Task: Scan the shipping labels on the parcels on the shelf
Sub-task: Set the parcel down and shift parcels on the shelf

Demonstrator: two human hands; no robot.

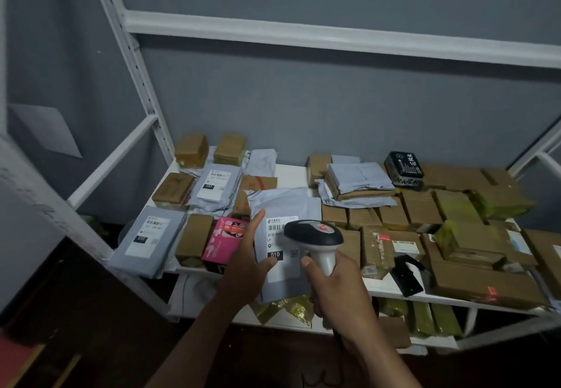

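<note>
Grey mailer bag point(283, 236) held up at lower centre of the frame, in front of the shelf point(290, 172), long axis roughly upright and tilted a little to the left; white shipping label point(283, 246) facing the camera, barcode near its top, black "010" block lower down. Left hand point(247, 261) at the bag's left edge, thumb lying across the label's lower left corner, fingers stretched up along the edge or behind it, gripping the bag rather than resting on it. Right hand point(331, 281) just right of the bag, fingers wrapped tight round the grey handle of the scanner point(315, 240); dark scanner head overlapping the label's upper right part, so very close to the barcode; whether the trigger finger presses, cannot tell. Barcode to the left of and just under the scanner head, so probably only a small turn or pull back of the right wrist needed for a clean read; right hand clearly the nearer one for that. Behind, many more parcels lying flat: two grey bags point(148, 237) with labels up at left, a pink box point(224, 243) beside the left hand, brown boxes point(422, 210) across the right; most of the scanning apparently yet to do.
</note>
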